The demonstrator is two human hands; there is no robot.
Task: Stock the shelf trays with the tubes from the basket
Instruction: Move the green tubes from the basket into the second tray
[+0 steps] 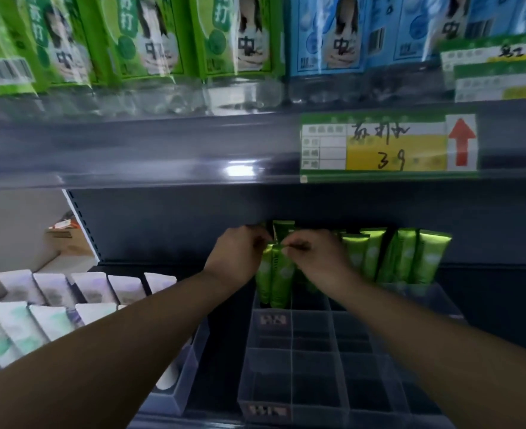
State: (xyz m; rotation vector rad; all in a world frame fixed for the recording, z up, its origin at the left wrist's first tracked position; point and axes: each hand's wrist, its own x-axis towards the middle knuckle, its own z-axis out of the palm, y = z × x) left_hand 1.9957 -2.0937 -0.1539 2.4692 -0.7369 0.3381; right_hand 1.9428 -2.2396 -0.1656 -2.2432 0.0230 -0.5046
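Several shiny green tubes (404,255) stand upright at the back of a clear divided shelf tray (292,360). Both my arms reach into the lower shelf. My left hand (237,255) and my right hand (317,255) meet over one green tube (281,274) in the tray's left back compartment, each pinching its top edge. Another tube stands just behind it. The tray's front compartments hold nothing. The basket is out of view.
White tubes and boxes (51,298) fill the trays at the left. Above, the dark shelf edge carries a yellow price label (388,147) with a red arrow. Green bottles (131,35) and blue bottles (332,35) stand on the upper shelf.
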